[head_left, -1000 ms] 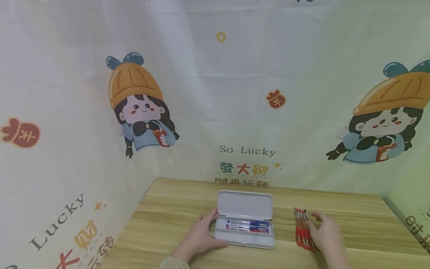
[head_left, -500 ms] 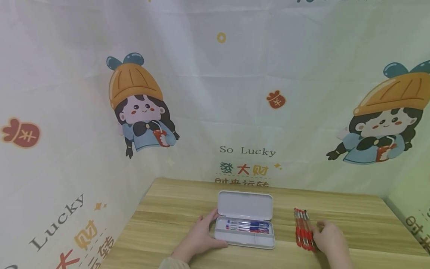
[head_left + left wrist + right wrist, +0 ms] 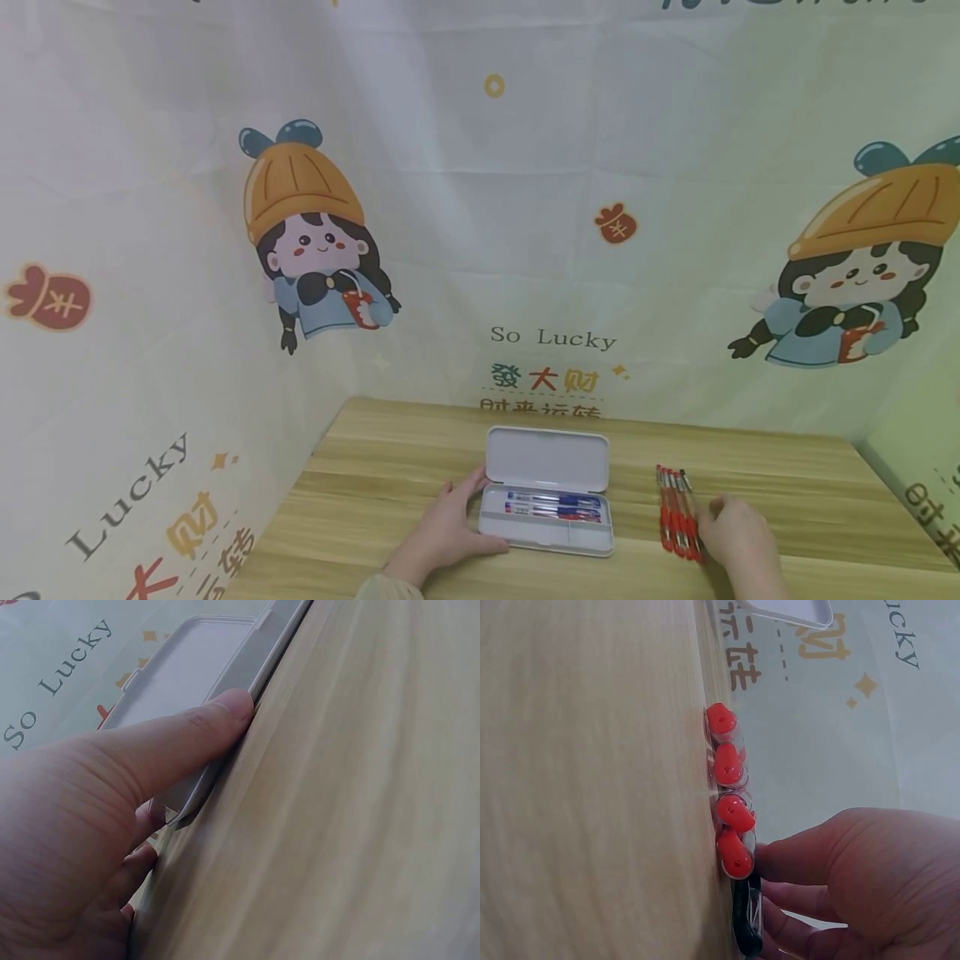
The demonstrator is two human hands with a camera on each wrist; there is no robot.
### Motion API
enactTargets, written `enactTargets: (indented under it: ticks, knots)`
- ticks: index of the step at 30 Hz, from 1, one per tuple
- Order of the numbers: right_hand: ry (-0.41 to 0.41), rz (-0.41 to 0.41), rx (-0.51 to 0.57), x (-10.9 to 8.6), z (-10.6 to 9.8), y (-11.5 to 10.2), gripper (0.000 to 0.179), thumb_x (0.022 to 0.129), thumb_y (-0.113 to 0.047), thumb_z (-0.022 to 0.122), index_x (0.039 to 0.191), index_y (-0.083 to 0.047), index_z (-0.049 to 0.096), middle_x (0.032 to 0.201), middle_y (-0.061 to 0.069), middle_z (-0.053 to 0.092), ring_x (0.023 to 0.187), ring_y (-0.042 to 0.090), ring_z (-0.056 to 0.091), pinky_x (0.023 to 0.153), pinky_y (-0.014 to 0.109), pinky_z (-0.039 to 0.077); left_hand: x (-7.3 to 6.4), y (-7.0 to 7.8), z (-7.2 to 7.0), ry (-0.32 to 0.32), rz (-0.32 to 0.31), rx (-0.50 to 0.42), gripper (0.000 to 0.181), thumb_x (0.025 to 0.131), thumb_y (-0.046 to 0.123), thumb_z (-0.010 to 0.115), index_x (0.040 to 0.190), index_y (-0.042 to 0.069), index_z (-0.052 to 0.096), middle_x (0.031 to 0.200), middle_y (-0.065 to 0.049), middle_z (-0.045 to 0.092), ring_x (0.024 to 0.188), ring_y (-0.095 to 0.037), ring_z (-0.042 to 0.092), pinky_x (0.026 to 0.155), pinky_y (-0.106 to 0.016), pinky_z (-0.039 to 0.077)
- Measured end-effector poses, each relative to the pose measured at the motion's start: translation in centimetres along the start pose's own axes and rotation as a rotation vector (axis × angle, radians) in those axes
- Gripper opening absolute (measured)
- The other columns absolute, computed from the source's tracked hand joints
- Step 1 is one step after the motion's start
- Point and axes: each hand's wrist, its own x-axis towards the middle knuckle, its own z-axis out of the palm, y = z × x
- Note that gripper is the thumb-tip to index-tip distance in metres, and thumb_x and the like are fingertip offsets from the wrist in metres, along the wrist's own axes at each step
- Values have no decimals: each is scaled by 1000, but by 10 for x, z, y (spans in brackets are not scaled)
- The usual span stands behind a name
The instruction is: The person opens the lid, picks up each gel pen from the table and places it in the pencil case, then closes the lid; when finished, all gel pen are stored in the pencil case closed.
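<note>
The right hand, the nearer one, is pinching the black pen between thumb and fingers just to its left, at the right end of a row of red pens, the pen's length running near to far, crosswise to the pencil case the left hand is gripping farther left.

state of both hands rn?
Left hand: closed, holding the case.
Right hand: at the black pen; can't tell whether it's gripping.
</note>
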Motion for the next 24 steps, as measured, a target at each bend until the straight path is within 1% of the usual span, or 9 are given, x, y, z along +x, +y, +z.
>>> enactTargets:
  ticks: [4,7,9,11,14,17,19,24]
  knots:
    - [12,3,-6,-1,-1,0,38,97,-17,63,117,15,70,118,40,72,105,55,71,89,67,62,0,0,0,0,3,4,131,69,52,102,173,12,33,167,-4,58,160,-67,26,130,-84,21]
    - [23,-1,-11,-2,-2,-1,34,96,-14,62,113,12,72,114,38,74,103,56,72,87,67,62,-1,0,0,0,6,4,131,70,52,102,173,12,33,167,-4,58,161,-66,25,131,-83,20]
    - [33,-1,-11,-2,-3,-3,33,97,-14,61,115,12,73,113,36,75,103,56,72,86,66,63,-1,0,0,0,8,3,131,70,52,102,173,11,33,167,-4,58,161,-66,26,131,-83,20]
    - [47,-2,-4,-1,-4,-7,34,99,-14,61,117,11,73,112,33,77,102,54,73,84,64,63,-1,0,0,1,9,1,131,70,51,102,173,11,33,167,-5,58,161,-66,26,131,-83,20]
    - [90,-19,7,-1,-5,-15,35,101,-15,61,121,11,74,112,29,78,102,50,75,82,61,63,0,0,0,5,11,-1,131,69,51,102,173,12,33,166,-5,59,161,-66,27,130,-84,21]
    - [153,-81,22,-2,-5,-27,33,101,-14,63,119,9,76,111,27,80,102,49,76,83,61,63,0,-1,0,6,9,0,131,69,51,102,173,13,33,166,-4,59,160,-66,27,130,-84,21]
    - [201,-138,20,-4,-4,-36,30,102,-15,65,116,7,78,109,26,81,102,48,76,83,62,63,0,-1,0,5,9,5,131,69,52,102,173,14,33,166,-4,59,160,-66,27,129,-84,22]
    - [304,-258,12,-14,1,-61,24,102,-16,72,113,3,81,109,25,78,100,43,74,84,62,62,1,-2,0,3,16,10,131,69,53,102,173,13,33,166,-3,59,160,-66,28,130,-83,22]
